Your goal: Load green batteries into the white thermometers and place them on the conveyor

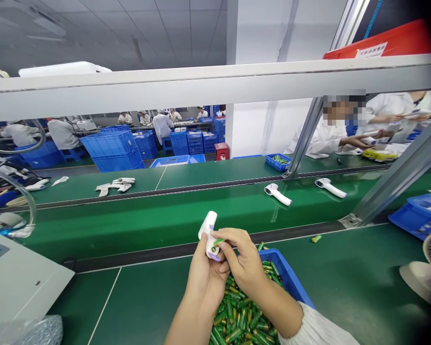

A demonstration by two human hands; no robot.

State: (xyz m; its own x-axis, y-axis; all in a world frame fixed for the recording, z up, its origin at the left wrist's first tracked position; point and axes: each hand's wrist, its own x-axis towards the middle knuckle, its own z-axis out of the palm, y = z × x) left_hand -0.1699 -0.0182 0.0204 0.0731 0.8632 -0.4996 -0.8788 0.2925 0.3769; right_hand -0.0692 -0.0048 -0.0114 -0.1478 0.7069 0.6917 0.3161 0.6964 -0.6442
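My left hand (207,273) is closed around a white handheld infrared thermometer (209,223) with purple trim, its battery end turned toward me. Between the fingertips of my right hand (244,258) is a green battery (218,241), which touches the opening in the thermometer's handle; how far in it sits I cannot tell. Below both hands stands a blue bin (296,282) heaped with green batteries (239,314), partly covered by my forearms.
Two white thermometers (278,194) lie on the green conveyor belt (158,220). White shell parts (115,186) rest on the far bench. A machine box (17,282) stands left, a fan (425,268) right. A metal post (398,167) slants at right; co-workers (334,134) sit across.
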